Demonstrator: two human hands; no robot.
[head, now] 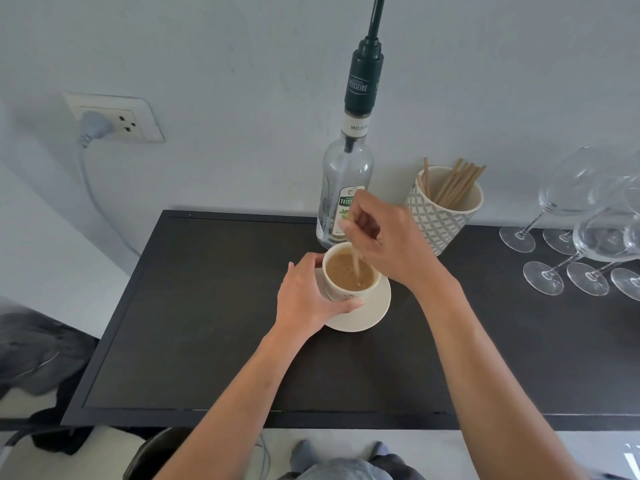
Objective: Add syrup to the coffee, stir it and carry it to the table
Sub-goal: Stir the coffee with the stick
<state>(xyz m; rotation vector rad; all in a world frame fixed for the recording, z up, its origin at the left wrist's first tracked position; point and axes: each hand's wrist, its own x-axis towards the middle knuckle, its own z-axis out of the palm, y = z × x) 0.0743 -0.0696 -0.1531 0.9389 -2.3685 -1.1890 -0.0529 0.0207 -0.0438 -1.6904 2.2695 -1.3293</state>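
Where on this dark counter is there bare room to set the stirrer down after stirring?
The counter is bare left of the saucer and along the near edge. It is crowded behind the cup: syrup bottle, stick holder, and wine glasses at right.

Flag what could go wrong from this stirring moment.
1. The coffee sits near the cup rim; the stir stick in the right hand could slosh it onto the saucer.
2. The right hand works just in front of the tall syrup bottle; a knock might tip it.
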